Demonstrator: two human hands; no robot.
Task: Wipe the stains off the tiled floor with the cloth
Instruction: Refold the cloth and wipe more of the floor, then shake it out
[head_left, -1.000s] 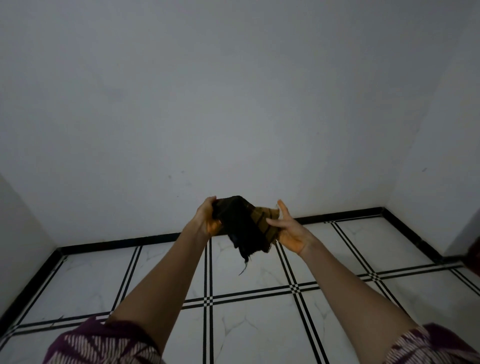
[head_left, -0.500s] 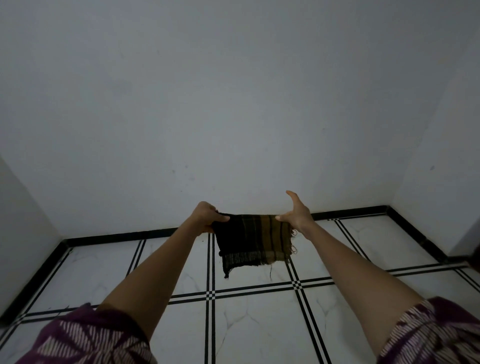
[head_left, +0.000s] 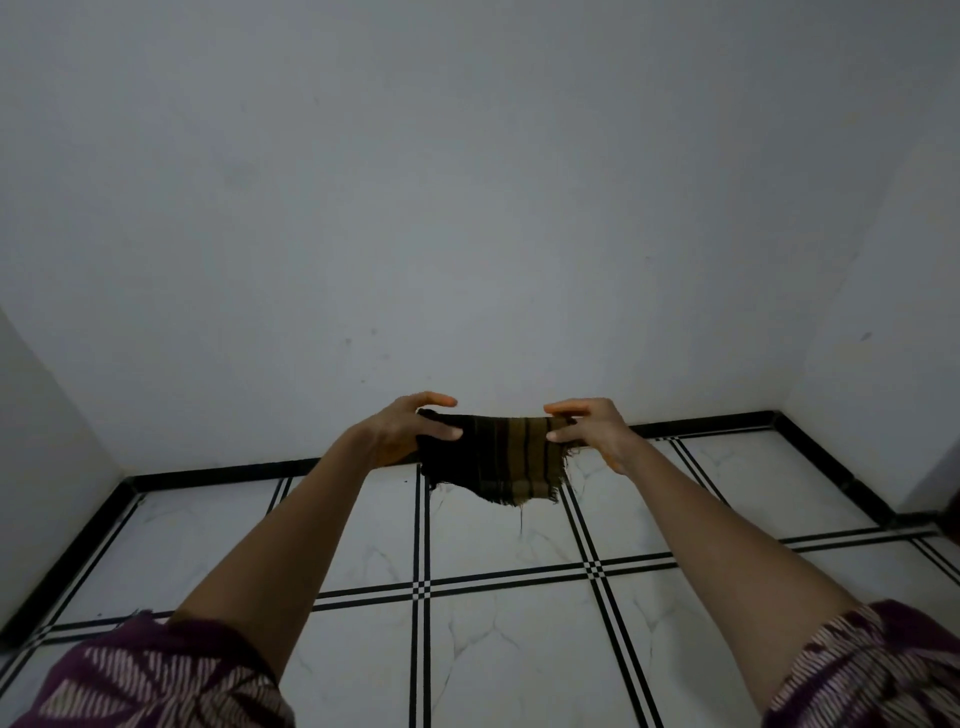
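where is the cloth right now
In the head view the cloth is mid-frame, held up off the tiled floor, stretched between the left hand and right hand.

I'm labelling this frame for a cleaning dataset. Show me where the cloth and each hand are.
cloth (head_left: 498, 460), head view, middle of the striped fabric.
left hand (head_left: 402, 431), head view, back of the hand.
right hand (head_left: 592, 428), head view, back of the hand.

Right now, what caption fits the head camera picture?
Left hand and right hand hold a striped cloth above the tiled floor.
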